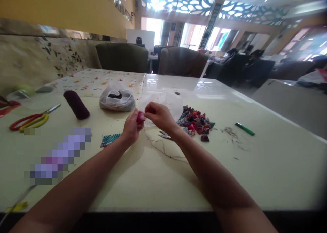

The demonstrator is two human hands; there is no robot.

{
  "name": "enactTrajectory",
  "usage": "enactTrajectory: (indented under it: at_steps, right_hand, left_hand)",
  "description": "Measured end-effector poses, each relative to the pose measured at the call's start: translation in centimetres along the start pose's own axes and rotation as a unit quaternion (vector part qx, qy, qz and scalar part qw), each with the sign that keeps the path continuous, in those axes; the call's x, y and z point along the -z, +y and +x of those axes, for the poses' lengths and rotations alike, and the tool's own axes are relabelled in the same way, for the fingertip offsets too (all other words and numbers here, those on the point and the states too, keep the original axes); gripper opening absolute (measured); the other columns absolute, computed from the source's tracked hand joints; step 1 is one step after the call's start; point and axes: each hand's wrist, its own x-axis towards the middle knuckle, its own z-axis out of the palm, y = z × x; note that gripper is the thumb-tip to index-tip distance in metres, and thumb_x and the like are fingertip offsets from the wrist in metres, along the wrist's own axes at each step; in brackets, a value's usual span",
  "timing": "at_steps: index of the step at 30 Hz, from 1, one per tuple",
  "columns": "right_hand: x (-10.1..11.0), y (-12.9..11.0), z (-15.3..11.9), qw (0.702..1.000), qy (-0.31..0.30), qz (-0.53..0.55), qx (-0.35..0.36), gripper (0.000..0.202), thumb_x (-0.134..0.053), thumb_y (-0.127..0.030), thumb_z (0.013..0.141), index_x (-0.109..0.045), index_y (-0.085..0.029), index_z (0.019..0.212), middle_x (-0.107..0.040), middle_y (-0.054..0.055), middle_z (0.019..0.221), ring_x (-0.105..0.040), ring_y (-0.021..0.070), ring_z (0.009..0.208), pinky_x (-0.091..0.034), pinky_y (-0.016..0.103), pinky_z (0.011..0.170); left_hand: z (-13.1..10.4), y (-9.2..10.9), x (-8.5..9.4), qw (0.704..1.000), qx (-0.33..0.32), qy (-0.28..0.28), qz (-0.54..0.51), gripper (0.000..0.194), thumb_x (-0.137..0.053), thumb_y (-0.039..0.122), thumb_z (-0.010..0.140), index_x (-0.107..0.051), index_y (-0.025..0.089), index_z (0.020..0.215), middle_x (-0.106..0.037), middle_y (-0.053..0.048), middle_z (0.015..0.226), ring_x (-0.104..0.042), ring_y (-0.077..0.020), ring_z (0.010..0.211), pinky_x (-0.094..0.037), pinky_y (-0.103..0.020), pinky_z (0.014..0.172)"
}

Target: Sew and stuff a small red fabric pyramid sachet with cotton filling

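A pale, glossy table (153, 185) fills the foreground, a patterned cover (107, 77) over its far left end. Two padded chairs (182, 61) stand beyond it, and cut-out panels (176, 1) run above bright windows (192, 35). Over the table's middle, the left hand (131, 126) grips in curled fingers a small, rounded bundle (140, 117), red with a whitish patch toward the right hand (160, 115), whose fingertips pinch together just beside it; whether they hold anything cannot be told.
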Motion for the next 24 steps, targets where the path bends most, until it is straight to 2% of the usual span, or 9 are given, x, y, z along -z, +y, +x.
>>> enactTrajectory:
  at_steps: [3,5,9,14,19,24]
  right_hand:
    - [-0.2,0.3,0.0,0.999,-0.019,-0.008,-0.028,0.009,-0.068,-0.021,0.078,-0.060,-0.018,0.078,-0.048,-0.006,0.059,-0.042,0.0096,0.059,-0.030,0.025,0.060]
    - [-0.5,0.4,0.0,0.998,-0.018,-0.034,-0.043,0.010,-0.067,-0.020,0.077,-0.060,-0.019,0.084,-0.047,-0.006,0.059,-0.042,0.0103,0.059,-0.029,0.026,0.060]
    - [-1.3,0.4,-0.2,0.991,-0.007,-0.108,-0.078,0.027,-0.061,-0.015,0.076,-0.059,-0.021,0.101,-0.052,-0.004,0.067,-0.044,0.0130,0.062,-0.027,0.026,0.060]
    - [-1.9,0.3,-0.4,0.980,-0.015,-0.178,-0.086,0.026,-0.056,-0.019,0.081,-0.059,-0.022,0.107,-0.058,0.000,0.076,-0.048,0.0166,0.069,-0.027,0.027,0.061]
    - [-1.1,0.4,-0.3,0.979,-0.019,-0.184,-0.089,0.031,-0.057,-0.018,0.078,-0.060,-0.022,0.108,-0.060,-0.001,0.078,-0.048,0.0156,0.068,-0.028,0.026,0.061]
    - [-0.1,0.3,0.0,0.977,-0.020,-0.185,-0.109,0.022,-0.059,-0.018,0.077,-0.064,-0.021,0.098,-0.061,-0.001,0.073,-0.051,0.0149,0.069,-0.030,0.026,0.062]
  left_hand:
    - [-0.1,-0.1,0.0,1.000,-0.010,0.003,0.015,0.034,-0.069,0.045,0.088,-0.055,0.017,0.074,-0.046,0.005,0.056,-0.030,-0.0041,0.041,-0.021,-0.017,0.039]
    - [-0.2,-0.2,-0.1,0.999,-0.025,-0.005,0.035,0.035,-0.068,0.048,0.087,-0.057,0.016,0.075,-0.048,0.004,0.058,-0.031,-0.0046,0.042,-0.021,-0.018,0.039]
    - [-0.7,-0.7,-0.1,0.992,-0.065,-0.034,0.102,0.041,-0.066,0.055,0.087,-0.059,0.016,0.074,-0.044,0.004,0.057,-0.033,-0.0061,0.044,-0.022,-0.018,0.040]
    - [-1.3,-1.2,-0.2,0.978,-0.109,-0.068,0.162,0.045,-0.065,0.060,0.086,-0.056,0.018,0.073,-0.035,0.006,0.054,-0.029,-0.0065,0.045,-0.024,-0.018,0.041]
    - [-1.2,-0.6,-0.1,0.980,-0.084,-0.088,0.160,0.037,-0.062,0.055,0.088,-0.057,0.018,0.081,-0.038,0.005,0.061,-0.033,-0.0069,0.048,-0.025,-0.017,0.043]
    - [-1.0,0.3,-0.2,0.976,-0.007,-0.174,0.131,0.022,-0.066,0.037,0.083,-0.055,0.019,0.087,-0.039,0.007,0.062,-0.034,-0.0059,0.048,-0.023,-0.017,0.045]
